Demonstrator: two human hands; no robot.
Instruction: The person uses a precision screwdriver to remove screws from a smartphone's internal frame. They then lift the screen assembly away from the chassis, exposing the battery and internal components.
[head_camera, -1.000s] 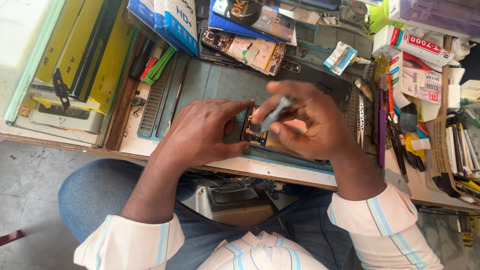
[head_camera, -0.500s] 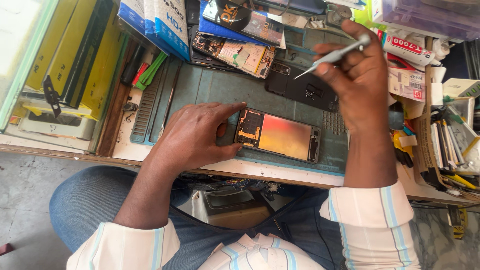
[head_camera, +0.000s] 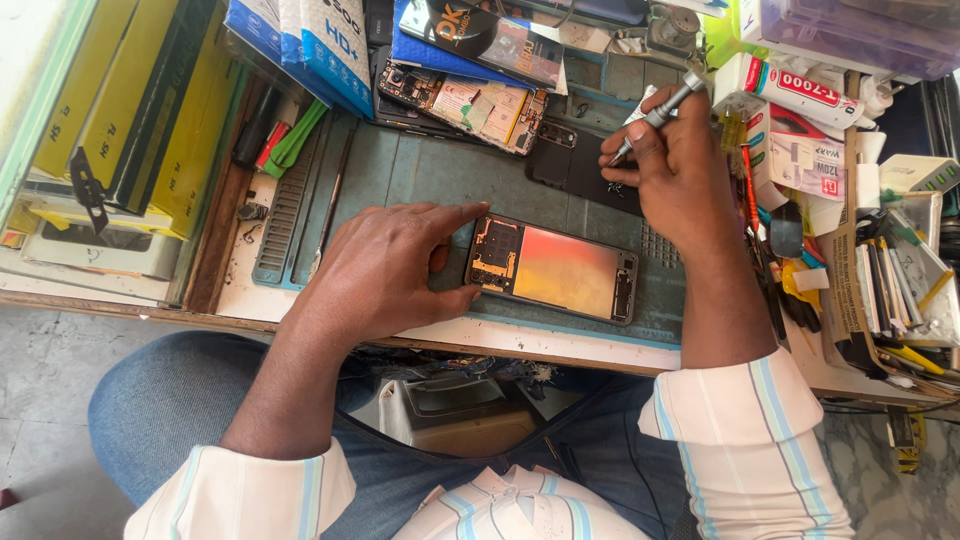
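The opened phone (head_camera: 553, 270) is lying flat on the green work mat (head_camera: 420, 175) at centre frame, back cover removed, board and battery exposed. It is pinned at its left end by the left hand (head_camera: 385, 270), thumb and forefinger curled round the edge, apparently to steady it. The right hand (head_camera: 680, 160), upper right of centre, is closed on a slim metal screwdriver (head_camera: 660, 108), its tip lowered toward the dark back cover (head_camera: 575, 170). The tip's target is too small to be made out; the parts heaps at the right edge are cut off.

Yellow boxes (head_camera: 120, 120) at left, blue packets (head_camera: 300, 45) behind, glue tube (head_camera: 795, 88) at right.
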